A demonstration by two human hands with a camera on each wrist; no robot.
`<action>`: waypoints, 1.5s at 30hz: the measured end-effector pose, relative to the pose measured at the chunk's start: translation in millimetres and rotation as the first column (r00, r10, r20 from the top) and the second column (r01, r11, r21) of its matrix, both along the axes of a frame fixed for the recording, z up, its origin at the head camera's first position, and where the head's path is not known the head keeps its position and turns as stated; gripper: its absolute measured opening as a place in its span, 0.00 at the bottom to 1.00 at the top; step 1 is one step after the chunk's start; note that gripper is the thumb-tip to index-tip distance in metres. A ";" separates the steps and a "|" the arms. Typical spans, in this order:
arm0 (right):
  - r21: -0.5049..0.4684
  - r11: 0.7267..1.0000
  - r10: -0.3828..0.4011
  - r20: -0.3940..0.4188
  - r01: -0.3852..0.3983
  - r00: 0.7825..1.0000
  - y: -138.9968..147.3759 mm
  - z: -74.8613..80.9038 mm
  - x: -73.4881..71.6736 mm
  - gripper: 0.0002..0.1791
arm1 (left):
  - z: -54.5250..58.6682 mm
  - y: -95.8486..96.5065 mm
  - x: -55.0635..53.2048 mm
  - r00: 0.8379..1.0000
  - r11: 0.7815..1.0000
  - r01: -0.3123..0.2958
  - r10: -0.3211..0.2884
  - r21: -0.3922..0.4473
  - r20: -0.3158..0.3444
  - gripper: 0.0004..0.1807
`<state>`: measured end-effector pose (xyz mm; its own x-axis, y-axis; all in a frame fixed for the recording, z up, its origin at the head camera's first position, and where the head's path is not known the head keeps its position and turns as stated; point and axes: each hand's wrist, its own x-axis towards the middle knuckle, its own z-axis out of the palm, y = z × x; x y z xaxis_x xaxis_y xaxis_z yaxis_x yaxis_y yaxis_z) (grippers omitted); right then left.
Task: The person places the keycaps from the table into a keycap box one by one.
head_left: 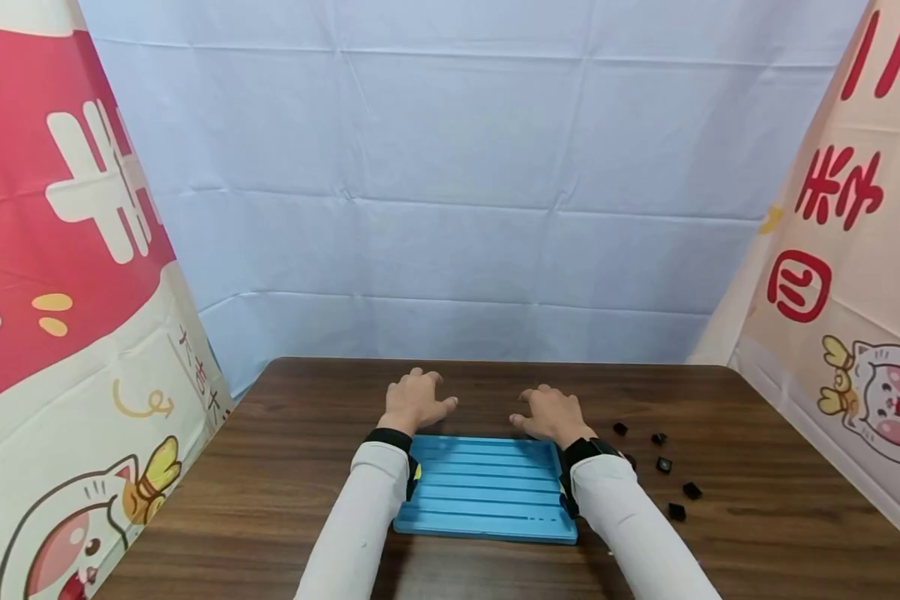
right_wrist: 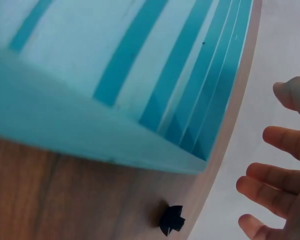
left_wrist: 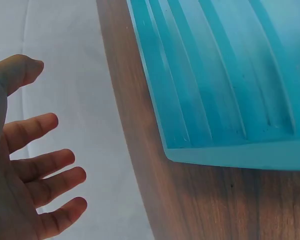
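A blue ridged tray [head_left: 487, 487] lies on the brown wooden table, between the two forearms. My left hand [head_left: 412, 402] hovers past the tray's far left corner, fingers spread and loosely bent, holding nothing. Past the far right corner is my right hand [head_left: 553, 415], likewise with relaxed fingers and nothing in it. Both wrist views show the fingers apart from the tray: the left hand [left_wrist: 32, 170] beside its raised rim, the right hand [right_wrist: 285, 175] off its corner. The tray's long parallel grooves hold no pieces that I can see.
Several small black pieces, among them a square one [head_left: 663, 465], lie scattered on the table [head_left: 765, 500] right of the tray. One black piece [right_wrist: 172, 219] shows near the tray's corner in the right wrist view. A pale blue cloth [head_left: 450, 208] hangs behind.
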<state>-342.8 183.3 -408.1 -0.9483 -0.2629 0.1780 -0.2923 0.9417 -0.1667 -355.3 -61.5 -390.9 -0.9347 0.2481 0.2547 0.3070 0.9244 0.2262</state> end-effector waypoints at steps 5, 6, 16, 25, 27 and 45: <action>0.001 1.000 0.001 0.014 -0.001 1.000 1.7 -2.5 1.9 0.25 | 0.8 0.0 4.7 1.000 1.000 0.006 -0.005 -0.025 0.006 0.28; 0.002 1.000 0.004 0.019 -0.004 1.000 2.0 -3.0 2.9 0.25 | 0.8 -0.1 5.8 1.000 0.999 0.011 -0.011 -0.034 0.006 0.28; 0.029 0.998 0.054 0.033 -0.055 0.998 11.2 -3.7 14.7 0.25 | -2.6 -6.8 17.1 0.998 0.996 0.057 -0.054 -0.064 0.034 0.27; 0.016 0.996 0.082 0.075 -0.084 0.994 26.5 -1.0 21.7 0.20 | -8.4 -16.0 28.6 0.993 0.993 0.105 -0.103 -0.049 0.052 0.23; 0.011 0.996 0.084 0.087 -0.085 0.993 30.7 -0.6 23.3 0.19 | -8.6 -16.6 31.7 0.990 0.991 0.131 -0.128 -0.041 0.057 0.22; 0.015 0.993 0.113 0.151 -0.116 0.982 63.0 -5.3 26.2 0.17 | -18.1 -34.6 47.2 0.981 0.986 0.165 -0.161 -0.031 0.103 0.22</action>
<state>-316.6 246.2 -413.4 -0.9272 -0.3735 0.0286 -0.3716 0.9076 -0.1953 -308.0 -96.1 -409.0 -0.9009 0.4077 0.1489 0.4324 0.8725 0.2277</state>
